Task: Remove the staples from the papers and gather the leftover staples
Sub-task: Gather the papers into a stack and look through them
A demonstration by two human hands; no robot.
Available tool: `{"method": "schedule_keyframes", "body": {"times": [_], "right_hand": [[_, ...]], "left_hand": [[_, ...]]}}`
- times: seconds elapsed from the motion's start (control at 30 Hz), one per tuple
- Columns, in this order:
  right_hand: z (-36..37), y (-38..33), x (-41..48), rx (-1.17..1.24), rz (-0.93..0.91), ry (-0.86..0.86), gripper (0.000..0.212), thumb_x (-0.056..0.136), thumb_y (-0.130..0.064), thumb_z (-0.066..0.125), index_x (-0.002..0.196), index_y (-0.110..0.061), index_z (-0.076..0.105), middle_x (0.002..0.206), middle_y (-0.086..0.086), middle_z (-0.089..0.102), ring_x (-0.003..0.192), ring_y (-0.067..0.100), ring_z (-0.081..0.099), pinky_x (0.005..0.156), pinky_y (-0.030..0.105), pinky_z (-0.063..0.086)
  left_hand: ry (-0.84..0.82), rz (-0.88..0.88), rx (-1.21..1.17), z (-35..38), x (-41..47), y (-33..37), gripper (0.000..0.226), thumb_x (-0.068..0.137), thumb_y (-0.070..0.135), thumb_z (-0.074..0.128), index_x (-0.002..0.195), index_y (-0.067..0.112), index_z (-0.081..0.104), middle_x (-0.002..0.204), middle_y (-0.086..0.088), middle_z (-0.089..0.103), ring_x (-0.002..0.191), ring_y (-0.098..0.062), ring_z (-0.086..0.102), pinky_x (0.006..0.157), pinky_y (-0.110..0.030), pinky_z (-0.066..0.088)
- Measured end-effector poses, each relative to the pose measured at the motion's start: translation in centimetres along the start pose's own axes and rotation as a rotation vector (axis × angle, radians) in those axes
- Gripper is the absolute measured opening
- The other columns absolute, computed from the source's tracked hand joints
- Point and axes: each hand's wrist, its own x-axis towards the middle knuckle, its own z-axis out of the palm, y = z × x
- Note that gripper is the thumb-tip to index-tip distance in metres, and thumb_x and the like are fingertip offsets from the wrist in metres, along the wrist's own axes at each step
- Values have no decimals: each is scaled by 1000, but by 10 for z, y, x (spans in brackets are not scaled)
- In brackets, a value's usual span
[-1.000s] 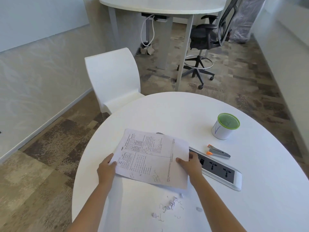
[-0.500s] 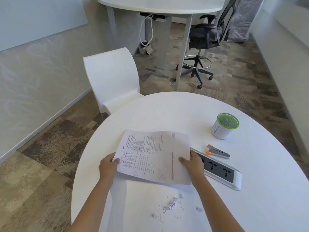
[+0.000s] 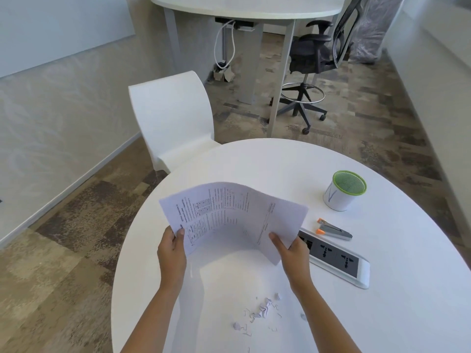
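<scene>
Your left hand (image 3: 172, 250) pinches the left edge of the printed papers (image 3: 229, 217), bowed above the table (image 3: 395, 314). Loose staples (image 3: 262, 312) lie scattered nearer you. Your right hand (image 3: 293, 253) grips the right edge. Likely step: inspecting for staples. Next: gather the staples.

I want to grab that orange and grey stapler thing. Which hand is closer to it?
The right hand. It grips the papers' right edge, just left of the stapler. The left hand grips the papers' left edge, the sheet's whole width farther away.
</scene>
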Motion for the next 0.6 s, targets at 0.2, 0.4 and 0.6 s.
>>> {"method": "schedule_keyframes", "body": {"times": [0.2, 0.4, 0.6], "right_hand": [[-1, 2, 2, 15, 7, 21, 2, 86, -19, 66, 85, -20, 65, 85, 2, 70, 80, 22, 64, 73, 33, 53], [-5, 12, 8, 20, 88, 5, 6, 85, -16, 67, 86, -10, 66, 84, 3, 69, 79, 23, 64, 67, 28, 51], [-30, -7, 26, 109, 48, 58, 11, 82, -17, 71, 88, -9, 68, 72, -5, 70, 61, 7, 63, 56, 21, 50]], "left_hand": [[31, 47, 53, 1, -4, -3, 16, 98, 13, 46, 100, 4, 59, 93, -6, 62, 86, -15, 54, 68, -26, 42], [14, -49, 126, 5, -1, -5, 17, 96, 11, 48, 102, 1, 61, 96, -8, 62, 88, -22, 53, 61, -21, 39], [-72, -167, 16, -8, 27, 22, 18, 91, 18, 59, 83, 2, 60, 74, -5, 56, 71, -19, 46, 61, -26, 34]]}}
